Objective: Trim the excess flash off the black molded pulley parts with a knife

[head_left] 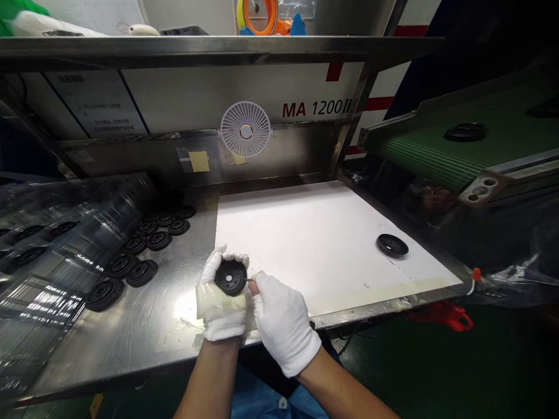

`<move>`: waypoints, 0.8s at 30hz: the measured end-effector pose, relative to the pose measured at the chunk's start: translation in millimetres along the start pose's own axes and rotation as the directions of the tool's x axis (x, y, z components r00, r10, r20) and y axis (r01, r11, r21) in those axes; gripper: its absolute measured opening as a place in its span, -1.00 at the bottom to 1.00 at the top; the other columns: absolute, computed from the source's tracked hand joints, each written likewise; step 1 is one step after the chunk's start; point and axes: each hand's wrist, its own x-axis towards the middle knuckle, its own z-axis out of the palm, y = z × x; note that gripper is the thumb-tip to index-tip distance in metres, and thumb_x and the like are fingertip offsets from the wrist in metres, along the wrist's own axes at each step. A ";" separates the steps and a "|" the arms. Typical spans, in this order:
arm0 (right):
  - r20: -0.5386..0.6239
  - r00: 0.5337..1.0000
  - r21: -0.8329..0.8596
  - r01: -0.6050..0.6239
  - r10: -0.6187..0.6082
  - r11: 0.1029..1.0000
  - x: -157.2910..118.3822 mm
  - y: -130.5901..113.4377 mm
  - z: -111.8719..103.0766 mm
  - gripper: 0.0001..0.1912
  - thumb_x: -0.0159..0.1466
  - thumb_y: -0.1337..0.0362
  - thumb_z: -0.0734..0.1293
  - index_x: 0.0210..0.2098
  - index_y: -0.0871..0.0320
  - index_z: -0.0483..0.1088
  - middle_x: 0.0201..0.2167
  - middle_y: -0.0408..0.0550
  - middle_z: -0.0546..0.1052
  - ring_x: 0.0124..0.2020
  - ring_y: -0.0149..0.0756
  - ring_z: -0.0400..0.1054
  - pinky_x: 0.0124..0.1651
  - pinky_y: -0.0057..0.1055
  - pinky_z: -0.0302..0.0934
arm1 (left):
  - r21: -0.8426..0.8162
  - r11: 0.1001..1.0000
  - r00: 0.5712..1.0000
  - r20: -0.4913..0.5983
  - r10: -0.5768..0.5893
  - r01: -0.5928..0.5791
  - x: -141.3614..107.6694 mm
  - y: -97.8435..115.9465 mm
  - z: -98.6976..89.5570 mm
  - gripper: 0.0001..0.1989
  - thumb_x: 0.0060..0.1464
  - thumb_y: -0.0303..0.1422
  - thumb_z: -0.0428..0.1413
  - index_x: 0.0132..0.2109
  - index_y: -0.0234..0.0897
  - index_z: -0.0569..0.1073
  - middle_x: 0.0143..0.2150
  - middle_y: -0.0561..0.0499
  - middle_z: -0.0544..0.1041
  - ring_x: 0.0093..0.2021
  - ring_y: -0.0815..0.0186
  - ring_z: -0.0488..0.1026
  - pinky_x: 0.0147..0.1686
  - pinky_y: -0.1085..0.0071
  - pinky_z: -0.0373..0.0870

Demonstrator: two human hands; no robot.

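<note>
Left hand [223, 302], gloved, cradles a black disc [230, 277] with fingers curled round its rim, grip snug; disc sits up off the bench [172, 314], over the left edge of the white sheet [297, 238], toward its near corner, inner side tilted up to the wearer. Right hand [286, 323], also gloved, just right of that, over the sheet's near edge, thumb and finger pinched close on a thin tool [250, 280], mostly hidden, type can't be told; its tip is at or just beside the disc rim, contact unclear. Step in hand reads as rim work, likely trimming or cleaning the edge, partway at a guess. Next move probably calls for light pressure along the rim, left hand turning the disc a little at a time, fingertips clear of the tip. Loose disc [392, 245] lies on the sheet's right part, maybe a finished one, can't confirm. Disc stacks [140, 273] stand left of the sheet, clear trays [56, 297] beyond them, further left. Green belt [419, 154] past the sheet's far right corner carries another disc [466, 132]
</note>
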 end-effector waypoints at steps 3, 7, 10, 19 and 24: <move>-0.007 1.000 0.039 -0.018 0.018 0.999 -2.5 0.0 2.5 -0.84 0.38 0.26 0.13 -0.30 0.05 0.31 -0.43 -0.21 0.44 -0.44 -0.34 0.28 -0.39 -0.40 -0.12 | 0.002 1.000 1.000 -0.007 0.022 -0.022 1.5 -2.0 -2.3 -0.83 0.00 -0.50 0.14 -0.19 -0.30 0.45 -0.41 0.09 0.44 -0.38 0.47 0.41 -0.24 0.43 0.42; -0.003 0.999 0.066 -0.042 0.043 0.997 -4.4 -0.3 2.0 -0.83 0.38 0.27 0.12 -0.30 0.06 0.31 -0.42 -0.19 0.45 -0.43 -0.33 0.28 -0.39 -0.42 -0.11 | 0.010 0.999 0.999 -0.017 0.030 -0.030 1.0 -3.8 -1.1 -0.84 0.00 -0.50 0.14 -0.20 -0.32 0.45 -0.43 0.09 0.43 -0.39 0.47 0.41 -0.24 0.43 0.42; 0.019 0.998 0.067 -0.058 0.057 0.996 -5.4 -0.8 0.5 -0.80 0.39 0.26 0.11 -0.33 0.07 0.28 -0.44 -0.20 0.43 -0.45 -0.35 0.27 -0.39 -0.43 -0.10 | 0.023 0.999 0.999 -0.033 0.041 -0.040 -1.0 -3.9 1.8 -0.84 0.00 -0.50 0.14 -0.20 -0.32 0.45 -0.43 0.09 0.42 -0.39 0.47 0.40 -0.24 0.41 0.42; 0.040 0.999 0.068 -0.040 0.037 0.997 -11.4 -2.7 1.8 -0.80 0.39 0.26 0.12 -0.35 0.06 0.28 -0.46 -0.24 0.42 -0.47 -0.38 0.25 -0.41 -0.42 -0.10 | 0.044 0.995 0.995 -0.043 0.090 -0.088 -5.4 -4.1 2.8 -0.85 0.01 -0.48 0.13 -0.20 -0.33 0.45 -0.41 0.08 0.41 -0.38 0.47 0.39 -0.20 0.38 0.42; 0.009 0.999 0.065 -0.034 0.034 0.997 -5.7 -2.2 -2.2 -0.82 0.38 0.26 0.13 -0.32 0.06 0.30 -0.44 -0.23 0.43 -0.44 -0.37 0.28 -0.40 -0.42 -0.09 | 0.048 0.997 0.997 -0.034 0.064 -0.062 -5.6 -3.5 2.3 -0.84 0.00 -0.49 0.14 -0.20 -0.31 0.45 -0.43 0.10 0.41 -0.39 0.48 0.39 -0.20 0.41 0.42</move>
